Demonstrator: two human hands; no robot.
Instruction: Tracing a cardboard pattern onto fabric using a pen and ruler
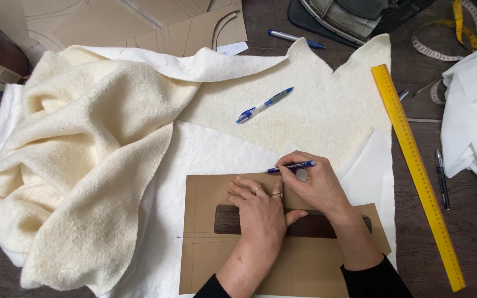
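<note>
Left hand: left hand (pixel 260 212) lies flat, fingers spread, pressing down on a dark wooden block (pixel 227 219) that sits on a brown card pattern (pixel 205 259); it grips nothing.
Right hand: right hand (pixel 316 185) is pinched closed around a blue pen (pixel 291 166), held near level, its tip at the top edge of the card pattern.
Far left: a heap of cream fleece fabric (pixel 84 160) is folded over itself and hangs toward the table's near left edge.
Under the pattern: one sheet of white lining cloth (pixel 205 154) spreads beneath the card and runs off the bottom of the view.
Middle top: one flat cut piece of cream fabric (pixel 327 105) with a second blue pen (pixel 264 105) lying loose on it; more card pattern sheets (pixel 139 22) rest beyond.
Pens counted: two blue ones by the work, a third (pixel 295 38) up on the wooden table (pixel 415 248), and a dark one (pixel 443 179) right of the ruler.
Right: one long yellow ruler (pixel 418 171) lies aslant just beside the white cloth's edge.
Far right: a bundle of white cloth (pixel 476 110), with a yellow tape measure (pixel 459 27) coiled above it.
Open room: bare table shows only in a strip on either side of the ruler.
</note>
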